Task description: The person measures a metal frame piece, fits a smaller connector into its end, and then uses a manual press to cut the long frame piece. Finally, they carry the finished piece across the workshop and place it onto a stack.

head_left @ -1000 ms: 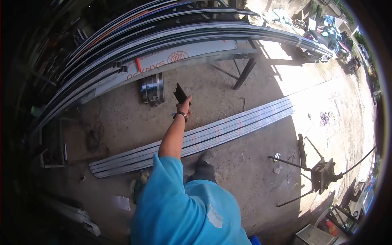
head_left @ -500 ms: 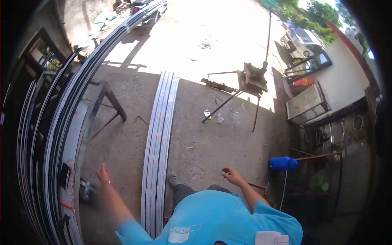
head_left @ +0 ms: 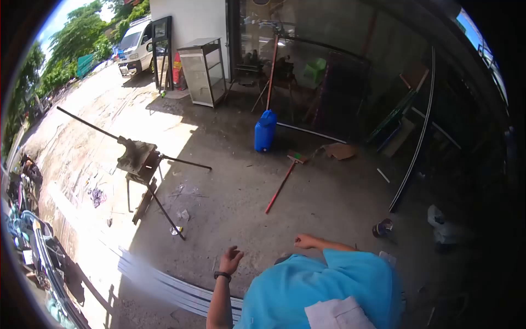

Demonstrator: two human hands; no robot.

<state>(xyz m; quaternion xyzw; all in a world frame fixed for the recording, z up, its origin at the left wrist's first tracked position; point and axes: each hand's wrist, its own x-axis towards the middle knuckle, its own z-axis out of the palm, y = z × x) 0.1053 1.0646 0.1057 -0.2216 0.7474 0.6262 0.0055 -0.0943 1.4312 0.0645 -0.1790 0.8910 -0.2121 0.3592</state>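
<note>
My left hand [head_left: 231,260] is held out in front of my body, with a dark wristband on the wrist. Its fingers are spread and loosely bent, with nothing visible in them. To the right, my right hand [head_left: 307,241] hangs low over the concrete floor [head_left: 235,219]. Its fingers are curled in, and no object shows in them. Long pale metal bars [head_left: 181,290] lie along the floor below my left hand, partly hidden by my arm. Beyond my right hand lies a red-handled floor brush [head_left: 280,189]. Neither hand touches any of these things.
A metal stand with legs and a long bar [head_left: 139,162] stands to the left. Ahead are a blue jug [head_left: 265,131] and a glass-sided cabinet [head_left: 203,71]. A can [head_left: 382,227] sits on the right. A white van [head_left: 136,46] is parked outside.
My view has swung to the right, so the bars and stand now appear further left. My left hand has come forward, and my right hand's fingers look more curled.
</note>
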